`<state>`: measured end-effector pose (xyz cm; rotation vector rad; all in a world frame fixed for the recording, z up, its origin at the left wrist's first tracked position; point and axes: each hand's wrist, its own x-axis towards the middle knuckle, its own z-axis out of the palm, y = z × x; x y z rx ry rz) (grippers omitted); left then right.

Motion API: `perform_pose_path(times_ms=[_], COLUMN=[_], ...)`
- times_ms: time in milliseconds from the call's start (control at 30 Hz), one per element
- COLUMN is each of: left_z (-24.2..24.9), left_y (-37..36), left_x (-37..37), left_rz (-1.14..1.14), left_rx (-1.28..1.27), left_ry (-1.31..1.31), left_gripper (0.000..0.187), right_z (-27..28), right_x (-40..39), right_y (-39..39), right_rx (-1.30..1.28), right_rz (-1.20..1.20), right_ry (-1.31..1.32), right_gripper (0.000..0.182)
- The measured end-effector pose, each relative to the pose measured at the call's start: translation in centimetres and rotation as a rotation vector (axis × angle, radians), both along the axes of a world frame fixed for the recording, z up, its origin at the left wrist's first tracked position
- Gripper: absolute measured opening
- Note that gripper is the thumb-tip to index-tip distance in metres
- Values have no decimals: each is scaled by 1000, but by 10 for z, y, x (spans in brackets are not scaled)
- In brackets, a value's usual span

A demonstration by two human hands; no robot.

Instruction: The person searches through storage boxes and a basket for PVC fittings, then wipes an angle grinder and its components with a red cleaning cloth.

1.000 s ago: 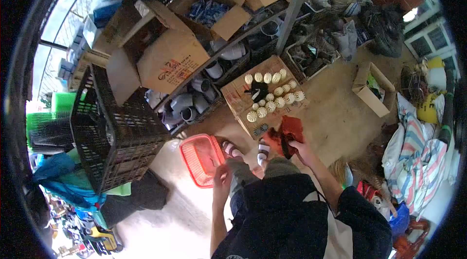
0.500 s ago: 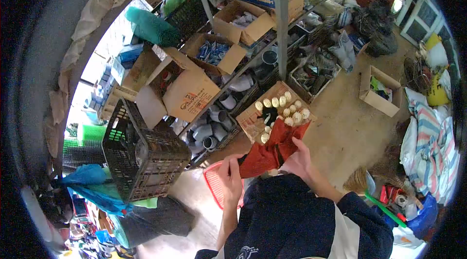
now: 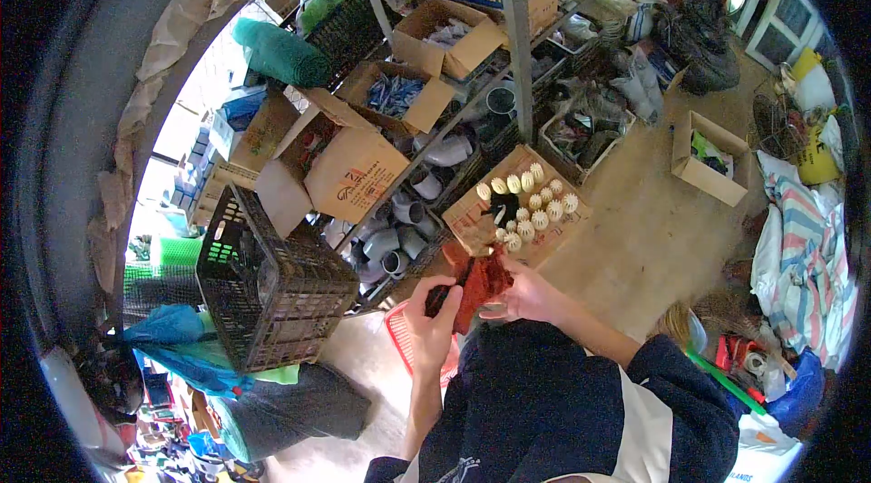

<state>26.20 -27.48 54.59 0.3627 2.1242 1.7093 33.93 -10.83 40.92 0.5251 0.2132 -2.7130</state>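
Observation:
A piece of rust-red cloth (image 3: 481, 285) with black edging is bunched up in front of my torso. My left hand (image 3: 430, 318) is closed on its dark-edged end, thumb on top. On the other side my right hand (image 3: 528, 294) grips the cloth, with some fingers hidden behind it. Just beyond lies a flat cardboard surface (image 3: 467, 215) bearing several cream, ridged, roundish pieces (image 3: 539, 219) and a small black item (image 3: 501, 204). Below my left hand, a red plastic basket (image 3: 399, 338) is partly covered by my arm.
Left of me stands a black plastic crate (image 3: 304, 297). A shelf behind a metal post (image 3: 515, 39) holds grey pipe fittings (image 3: 404, 238) and open cartons (image 3: 358, 175). On the floor at right are an open cardboard box (image 3: 712, 165) and striped sacks (image 3: 798, 256).
The cloth, stretched out between my hands before, is now gathered into a smaller bundle. My right hand has come left, closer to my left hand, uncovering more cream pieces.

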Motion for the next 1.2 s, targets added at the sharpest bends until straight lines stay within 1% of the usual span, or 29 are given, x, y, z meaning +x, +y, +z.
perform_pose_path(times_ms=[33,133,167,233,267,300,333,400,433,533,567,633,667,700,733,800,833,867,900,933,967,1033,1133,1167,1200], left_z=[3,-13,-16,-16,-17,-20,-25,-36,-43,-70,-76,-86,-88,-84,-84,-84,-93,-96,-111,-123,-111,-84,-98,-103,-92], left_y=[1,-7,-10,-11,-12,-16,-19,-21,-25,-30,-30,-32,-32,-34,-35,-39,-46,-56,-68,-80,-83,-90,-113,-117,-111], left_x=[1,-3,-3,-4,-5,-8,-9,-11,-13,-9,-6,-3,-3,-7,-9,-9,-13,-19,-27,-34,-38,-48,-62,-64,-61], left_rz=[-15,74,77,76,76,22,-7,-63,-109,-237,-279,-178,-129,-129,-47,120,189,202,235,270,308,383,508,586,602], left_rx=[-12,18,40,30,27,-44,-54,-66,-175,-294,-276,-285,-289,-422,-482,-600,-611,-675,-684,-693,-679,-649,-446,-216,-92], left_ry=[95,132,85,115,130,155,105,7,-15,-151,-65,-8,21,63,152,328,402,367,467,567,473,285,264,137,87], left_gripper=[11,12,15,18,19,24,26,30,37,37,36,33,31,29,29,30,31,31,33,34,36,39,38,30,28], right_z=[-1,8,3,0,-1,12,20,21,22,29,34,43,37,24,11,-17,-19,-22,-16,-10,-2,18,19,20,35], right_x=[2,7,8,8,10,10,11,12,12,16,16,14,14,16,17,27,29,30,30,31,32,34,44,46,47], right_y=[-1,3,2,0,0,0,0,4,5,11,11,13,16,22,29,53,62,66,69,73,77,84,106,108,107], right_rx=[-2,56,175,412,435,458,480,524,547,769,772,781,885,990,1093,1493,1691,1551,1408,1336,1263,1258,1507,1482,1456], right_rz=[-29,-90,-104,-129,-187,-245,-302,-319,-327,-174,-164,-148,-142,-134,-124,44,134,33,-66,-147,-234,-381,-525,-596,-668], right_ry=[46,1,44,128,117,104,90,51,32,0,-19,-56,1,59,119,158,177,124,71,2,-62,-222,-317,-314,-311], right_gripper=[54,47,45,42,41,41,40,40,40,35,34,33,31,30,29,29,29,29,29,29,30,32,33,31,30])
